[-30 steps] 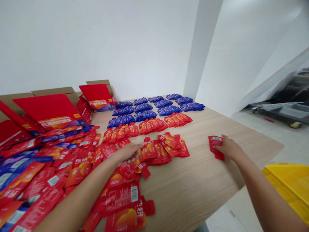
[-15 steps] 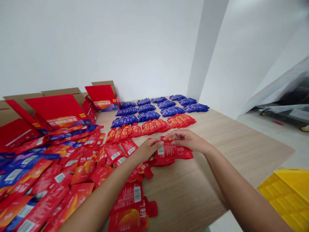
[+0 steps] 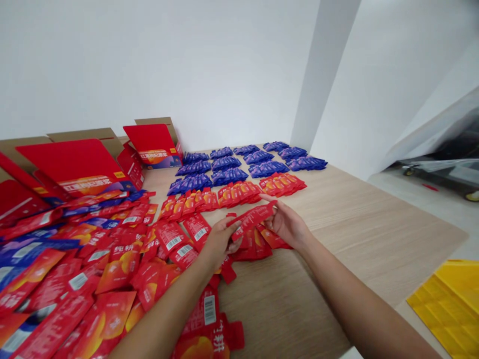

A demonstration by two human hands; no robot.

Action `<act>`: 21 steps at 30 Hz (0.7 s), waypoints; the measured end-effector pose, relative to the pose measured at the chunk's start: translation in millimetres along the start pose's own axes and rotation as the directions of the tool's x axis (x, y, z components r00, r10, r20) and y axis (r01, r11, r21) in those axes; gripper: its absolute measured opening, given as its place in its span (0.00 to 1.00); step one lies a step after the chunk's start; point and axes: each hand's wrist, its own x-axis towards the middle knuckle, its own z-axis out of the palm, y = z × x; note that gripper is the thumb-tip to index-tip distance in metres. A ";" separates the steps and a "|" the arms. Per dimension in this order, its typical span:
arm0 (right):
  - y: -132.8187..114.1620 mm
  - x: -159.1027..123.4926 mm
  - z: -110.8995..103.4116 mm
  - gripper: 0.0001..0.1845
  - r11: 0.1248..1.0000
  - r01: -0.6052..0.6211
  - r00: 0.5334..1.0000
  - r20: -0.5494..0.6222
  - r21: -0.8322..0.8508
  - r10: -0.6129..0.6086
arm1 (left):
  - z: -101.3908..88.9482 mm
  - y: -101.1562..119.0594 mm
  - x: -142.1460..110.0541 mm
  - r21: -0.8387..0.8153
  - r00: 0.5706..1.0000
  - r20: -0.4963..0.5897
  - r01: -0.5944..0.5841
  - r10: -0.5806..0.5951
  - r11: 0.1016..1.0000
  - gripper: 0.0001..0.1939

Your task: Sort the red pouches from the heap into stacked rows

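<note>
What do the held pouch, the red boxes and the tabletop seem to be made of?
Held pouch: satiny film, plastic or foil-laminated; it bends softly.
Red boxes: smooth printed cardboard, given the plain brown flaps.
Tabletop: wood or woodgrain laminate, matt, with pale grain.

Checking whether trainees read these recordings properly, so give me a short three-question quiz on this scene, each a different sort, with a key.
1. True or false: the left hand and the right hand both touch the same red pouch above the table.

2. Which neatly laid bundles lie nearest the far wall?
A) the blue bundles
B) the red bundles
C) neither; both lie equally near

3. Fill in one word: the open cardboard boxes stand on the person's ____ side of the table.

Key: 1 true; 2 A; 3 left.
</note>
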 end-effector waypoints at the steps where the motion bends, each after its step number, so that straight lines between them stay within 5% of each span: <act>1: -1.4 -1.1 1.0 0.19 1.000 -0.011 0.999 0.030 0.002 0.011 | 0.4 1.6 -2.1 -0.047 0.999 0.030 0.016 -0.015 0.999 0.17; 6: -0.7 -4.4 3.9 0.14 0.981 0.077 0.994 0.095 -0.176 -0.061 | -3.0 3.5 -4.7 -0.049 0.982 0.146 0.129 -0.121 0.990 0.19; 13: 5.6 1.3 3.5 0.16 0.921 0.130 0.969 -0.150 -0.367 -0.197 | -11.3 -10.0 9.4 0.279 0.999 0.026 -0.032 0.026 0.960 0.27; 18: 4.2 1.0 2.0 0.22 0.923 0.027 0.980 -0.171 -0.384 -0.100 | -0.2 1.2 -2.9 0.715 0.990 0.041 -0.123 0.134 0.688 0.22; 21: 2.0 2.9 -1.3 0.21 0.909 -0.011 0.984 -0.166 -0.418 -0.064 | -4.2 15.0 -10.1 0.779 0.986 -0.048 -0.063 0.160 0.624 0.26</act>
